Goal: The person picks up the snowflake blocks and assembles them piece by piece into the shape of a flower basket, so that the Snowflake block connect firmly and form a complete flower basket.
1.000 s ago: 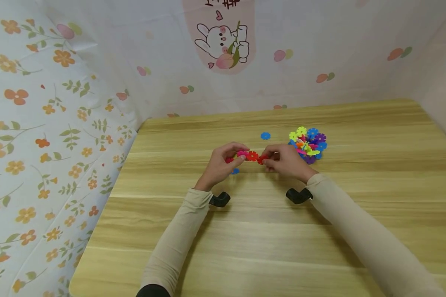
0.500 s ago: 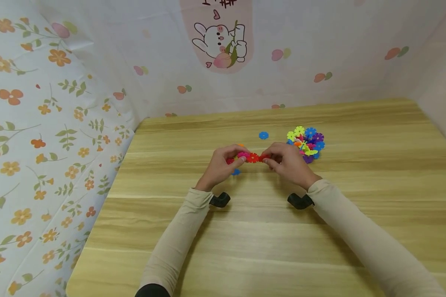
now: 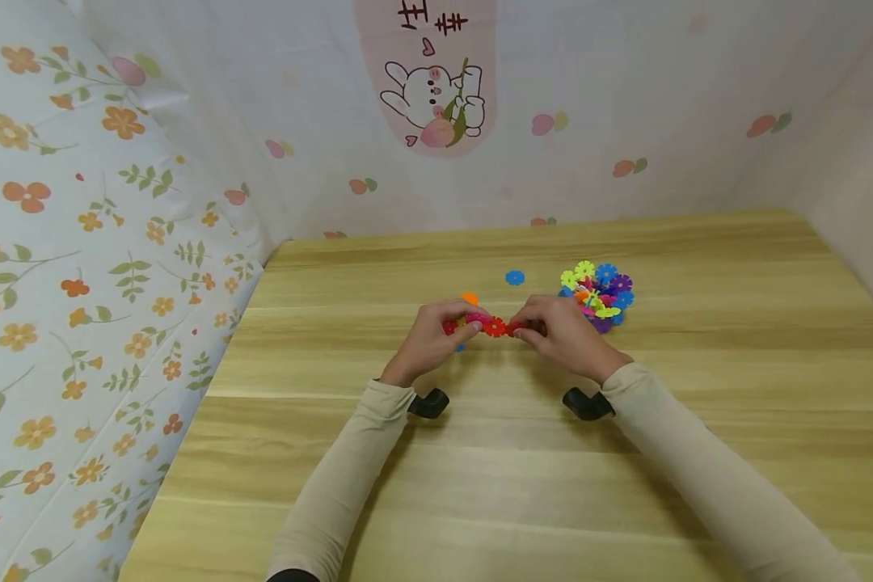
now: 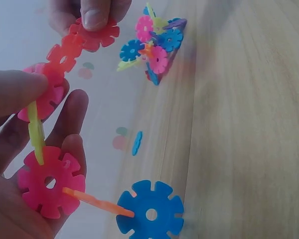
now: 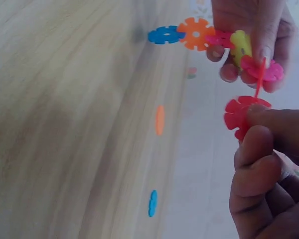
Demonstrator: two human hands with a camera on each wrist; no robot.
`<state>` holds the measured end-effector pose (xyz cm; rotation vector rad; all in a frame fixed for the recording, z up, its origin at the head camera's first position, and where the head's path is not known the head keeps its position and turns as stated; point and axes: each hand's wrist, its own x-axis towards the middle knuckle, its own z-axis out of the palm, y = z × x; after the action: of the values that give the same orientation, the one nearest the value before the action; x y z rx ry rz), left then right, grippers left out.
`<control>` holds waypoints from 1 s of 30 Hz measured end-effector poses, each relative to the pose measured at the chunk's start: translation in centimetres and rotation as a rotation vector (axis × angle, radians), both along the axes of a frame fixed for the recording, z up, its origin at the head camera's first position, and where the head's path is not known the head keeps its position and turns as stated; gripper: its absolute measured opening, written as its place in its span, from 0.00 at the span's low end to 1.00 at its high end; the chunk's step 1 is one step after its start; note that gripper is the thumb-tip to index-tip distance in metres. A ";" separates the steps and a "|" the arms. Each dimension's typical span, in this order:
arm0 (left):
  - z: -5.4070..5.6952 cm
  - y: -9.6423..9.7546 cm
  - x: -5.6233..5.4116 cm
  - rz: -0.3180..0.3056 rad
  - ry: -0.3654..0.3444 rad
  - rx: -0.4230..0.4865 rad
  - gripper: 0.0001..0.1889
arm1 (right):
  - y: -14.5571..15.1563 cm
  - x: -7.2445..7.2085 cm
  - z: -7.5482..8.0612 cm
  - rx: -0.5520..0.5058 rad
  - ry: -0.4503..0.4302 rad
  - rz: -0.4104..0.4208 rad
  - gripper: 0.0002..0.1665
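Note:
A chain of slotted plastic snowflake discs hangs between the two hands above the table. In the left wrist view it runs from a blue disc (image 4: 162,206) through an orange disc (image 4: 97,202), a pink disc (image 4: 50,181) and a yellow disc (image 4: 36,132) to another pink one and two red ones. My left hand (image 3: 429,339) pinches the upper pink disc (image 5: 264,69) between thumb and fingers. At the other end my right hand (image 3: 563,333) pinches the end red disc (image 5: 239,114), which meets the neighbouring red disc (image 3: 495,326). Fingertips hide part of this joint.
A colourful pile of joined discs (image 3: 596,297) lies on the wooden table (image 3: 698,364), beyond the right hand. A loose blue disc (image 3: 514,278) and a loose orange disc (image 3: 469,298) lie behind the hands. Patterned cloth (image 3: 298,105) stands along the back and left.
The right hand has shifted slightly and turned the end red disc against the neighbouring one. The left hand keeps its grip on the chain. The head view has tilted a little.

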<state>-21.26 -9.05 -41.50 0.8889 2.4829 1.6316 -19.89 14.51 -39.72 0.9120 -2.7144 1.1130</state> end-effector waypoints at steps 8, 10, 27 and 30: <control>0.2 0.1 0.2 0.005 0.010 0.001 0.09 | 0.3 0.2 -0.1 -0.008 -0.021 -0.004 0.05; 0.2 0.1 0.2 0.004 0.008 0.004 0.09 | 0.4 0.2 -0.1 -0.028 -0.026 -0.012 0.05; 0.9 0.7 0.3 0.002 -0.014 0.041 0.09 | 0.7 0.4 0.1 -0.263 -0.090 -0.021 0.02; 1.1 0.9 0.4 0.000 -0.005 0.035 0.09 | 0.5 0.4 0.3 -0.243 -0.011 -0.013 0.04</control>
<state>-20.82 -8.16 -40.41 0.8879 2.4584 1.6799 -19.49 15.03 -39.40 0.8513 -2.5139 1.4094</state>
